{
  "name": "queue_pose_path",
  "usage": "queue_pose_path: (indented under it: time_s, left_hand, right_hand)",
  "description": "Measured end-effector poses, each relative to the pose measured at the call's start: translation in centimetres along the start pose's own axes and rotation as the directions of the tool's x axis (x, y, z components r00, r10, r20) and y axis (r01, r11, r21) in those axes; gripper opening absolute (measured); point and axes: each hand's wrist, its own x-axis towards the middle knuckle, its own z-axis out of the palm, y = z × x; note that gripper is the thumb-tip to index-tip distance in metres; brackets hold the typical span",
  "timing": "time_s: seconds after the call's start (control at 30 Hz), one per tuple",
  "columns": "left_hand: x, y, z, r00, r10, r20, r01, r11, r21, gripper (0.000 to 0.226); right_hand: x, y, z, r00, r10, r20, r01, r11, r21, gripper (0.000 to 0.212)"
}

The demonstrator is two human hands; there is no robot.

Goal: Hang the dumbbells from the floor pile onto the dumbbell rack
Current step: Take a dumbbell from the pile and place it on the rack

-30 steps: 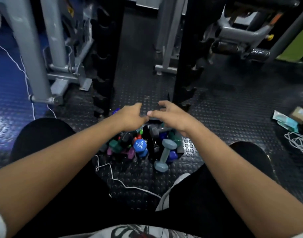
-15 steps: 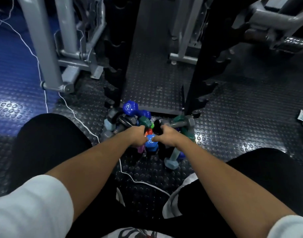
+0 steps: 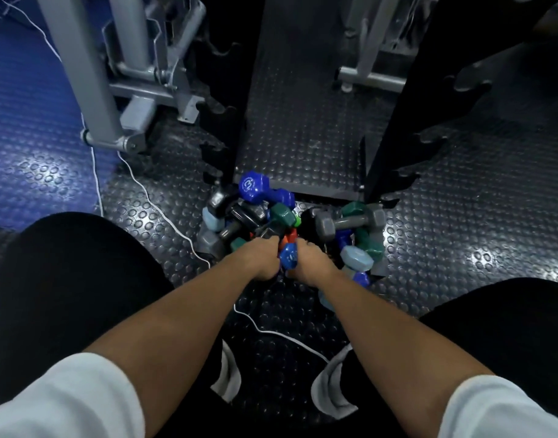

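Hands are reaching into the dumbbell pile (image 3: pixel 290 229) lying on the floor (image 3: pixel 461 216) beneath the rack (image 3: pixel 388 147); left hand (image 3: pixel 260 259) and right hand (image 3: pixel 309 263) are curling either side of a small blue dumbbell (image 3: pixel 288 256). Actual grip cannot be told.

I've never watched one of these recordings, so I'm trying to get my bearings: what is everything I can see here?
Small coated dumbbells in a floor pile: too many overlap to count; blue, green, grey, light blue, black and red; at the foot of the rack.
Black notched dumbbell rack uprights: two, either side of the pile, no dumbbells showing on them.
Grey metal machine frame: one, upper left.
Thin white cord: trails across the floor past the pile.
Studded rubber floor: black, blue at left.
Left hand: gripping into the pile.
Right hand: beside it; a blue dumbbell head sits between the two.
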Motion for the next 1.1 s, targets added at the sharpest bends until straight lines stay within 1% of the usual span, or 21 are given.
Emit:
queue_pose_path:
  time_s: [0.07, 0.1, 0.23, 0.37, 0.53, 0.63, 0.7, 0.77, 0.87, 0.93, 1.0, 1.07, 1.1]
  left_hand:
    - [0.3, 0.2, 0.1, 1.000, 0.005, -0.015, -0.005, 1.000, 0.001, 0.050]
    - [0.4, 0.2, 0.1, 1.000, 0.002, -0.022, -0.002, 1.000, 0.000, 0.050]
    - [0.7, 0.2, 0.2, 0.999, -0.022, -0.030, 0.023, 1.000, 0.011, 0.052]
    - [0.7, 0.2, 0.3, 0.999, -0.016, -0.034, 0.017, 0.999, 0.035, 0.052]
    - [0.6, 0.4, -0.1, 0.999, -0.008, -0.037, 0.009, 1.000, 0.012, 0.045]
    - [0.9, 1.0, -0.4, 0.999, 0.016, -0.046, -0.018, 0.999, -0.028, 0.034]
    - [1.0, 1.7, -0.6, 0.999, 0.021, -0.035, -0.023, 0.998, -0.054, 0.029]
    - [0.9, 2.5, -1.0, 1.000, 0.019, -0.025, -0.021, 0.996, -0.090, 0.027]
    - [0.8, 3.6, -1.8, 1.000, 0.015, -0.027, -0.020, 0.983, -0.180, 0.030]
    - [0.6, 4.1, -2.6, 0.999, -0.010, -0.040, -0.002, 0.960, -0.281, 0.035]
    - [0.7, 4.0, -3.2, 0.997, -0.068, -0.044, 0.041, 0.894, -0.446, 0.044]
    - [0.6, 3.4, -4.3, 0.990, -0.120, -0.075, 0.052, 0.799, -0.599, 0.065]
    - [1.1, 2.8, -4.4, 0.986, -0.143, -0.091, 0.044, 0.735, -0.676, 0.077]
  right_hand:
    - [0.5, -0.2, 0.5, 1.000, 0.005, -0.011, -0.005, 1.000, 0.014, 0.076]
    - [0.7, -0.4, 0.6, 1.000, 0.008, -0.025, -0.007, 1.000, 0.008, 0.079]
    - [1.6, -0.4, 1.3, 0.998, 0.011, -0.059, -0.011, 1.000, -0.008, 0.078]
    - [1.9, -0.1, 1.7, 0.996, -0.005, -0.092, 0.002, 0.999, -0.034, 0.072]
    - [1.3, 1.3, 0.9, 0.989, 0.070, -0.128, -0.062, 0.996, 0.067, 0.064]
    - [0.6, 2.4, 0.0, 0.985, 0.120, -0.125, -0.102, 0.984, 0.143, 0.059]
    - [-0.2, 2.7, -0.7, 0.986, 0.123, -0.117, -0.100, 0.978, 0.183, 0.056]
    - [-1.2, 2.7, -1.7, 0.987, 0.093, -0.135, -0.064, 0.978, 0.200, 0.053]
    - [-3.1, 2.0, -4.3, 0.982, 0.025, -0.186, 0.017, 0.975, 0.220, 0.047]
    - [-4.9, 1.2, -6.9, 0.983, -0.004, -0.182, 0.047, 0.972, 0.231, 0.055]
    - [-6.6, 0.4, -9.1, 0.980, -0.023, -0.197, 0.077, 0.959, 0.272, 0.063]
    - [-8.6, -0.3, -11.2, 0.968, -0.041, -0.249, 0.123, 0.938, 0.323, 0.062]
    - [-9.6, -0.6, -12.2, 0.958, -0.047, -0.281, 0.150, 0.922, 0.357, 0.061]
